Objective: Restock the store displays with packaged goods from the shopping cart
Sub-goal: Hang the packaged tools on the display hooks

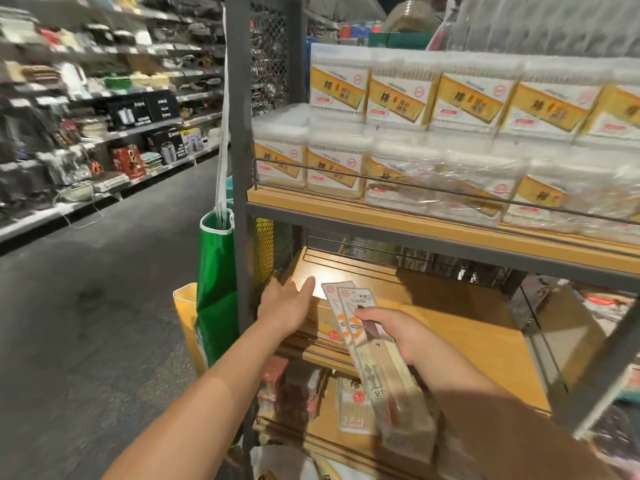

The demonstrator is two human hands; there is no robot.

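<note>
Right hand gripping long flat packets over middle shelf — left hand flat, fingers straight, reaching onto same shelf. Loose grip on slick sleeves — could fan out, slide off shelf front onto lower stock.

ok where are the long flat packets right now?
Head view, lower centre: the long flat packets are gripped in the right hand, over the middle wooden shelf, just right of the open left hand.
</note>
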